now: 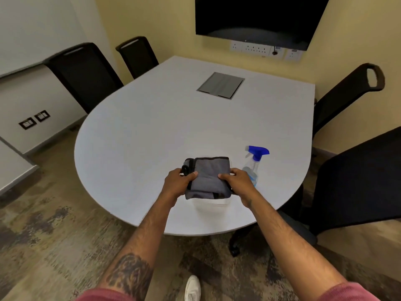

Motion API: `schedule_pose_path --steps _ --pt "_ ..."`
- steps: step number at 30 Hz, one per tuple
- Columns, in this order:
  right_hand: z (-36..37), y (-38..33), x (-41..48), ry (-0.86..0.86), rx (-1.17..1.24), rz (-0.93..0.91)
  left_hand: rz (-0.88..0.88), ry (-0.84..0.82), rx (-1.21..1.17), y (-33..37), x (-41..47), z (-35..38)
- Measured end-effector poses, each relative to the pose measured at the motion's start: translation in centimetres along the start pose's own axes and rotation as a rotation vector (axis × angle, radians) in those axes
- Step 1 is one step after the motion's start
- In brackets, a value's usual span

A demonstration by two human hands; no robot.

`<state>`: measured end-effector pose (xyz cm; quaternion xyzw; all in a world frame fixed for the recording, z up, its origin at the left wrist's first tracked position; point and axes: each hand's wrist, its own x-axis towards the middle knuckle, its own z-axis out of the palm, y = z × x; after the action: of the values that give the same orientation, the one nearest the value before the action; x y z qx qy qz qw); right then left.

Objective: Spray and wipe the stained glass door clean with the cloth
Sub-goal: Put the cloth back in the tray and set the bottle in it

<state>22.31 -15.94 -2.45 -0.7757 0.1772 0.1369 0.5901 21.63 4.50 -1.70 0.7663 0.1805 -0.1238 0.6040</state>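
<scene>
1. Grey microfibre cloth (209, 177), folded into a rough square with dark edging, is held just above the near part of the white table (152, 127) — there also seems to be a clear tub under it, hard to tell.
2. Left hand (179, 181) pinches the cloth's left edge, thumb on top and the other fingers curled under. Right hand (237, 181) does the same on the right edge. So both sets of fingers are clamped on the cloth, nothing loose.
3. The bit that matters next, I reckon: the spray bottle (255, 164) stands upright just beyond the right hand's knuckles, partly hidden behind them. Blue trigger head on top with the nozzle pointing right, clear body, long axis vertical. The right fingers are way closer to it than the left — the left would have to cross over the cloth.
4. My guess is the left hand takes the cloth alone and the right lets go and wraps the bottle neck.
5. No glass door in view, so it's still the gathering-stuff stage.
</scene>
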Motion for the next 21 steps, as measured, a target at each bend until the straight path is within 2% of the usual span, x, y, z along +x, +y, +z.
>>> schedule_pose_path --steps 6,10,15,21 --pt "0.9 1.5 4.1 0.126 -0.067 0.110 -0.016 -0.050 0.137 -0.7 6.5 1.5" --pt "1.4 3.1 5.2 0.205 -0.193 0.157 -0.055 -0.107 0.242 -2.2 8.8 3.0" --pt "2.0 3.8 7.3 0.186 -0.375 0.194 -0.079 -0.211 0.404 -3.3 11.4 4.5" --pt "3.0 4.8 8.9 0.117 -0.639 0.114 0.040 -0.329 0.701 -4.0 13.1 6.1"
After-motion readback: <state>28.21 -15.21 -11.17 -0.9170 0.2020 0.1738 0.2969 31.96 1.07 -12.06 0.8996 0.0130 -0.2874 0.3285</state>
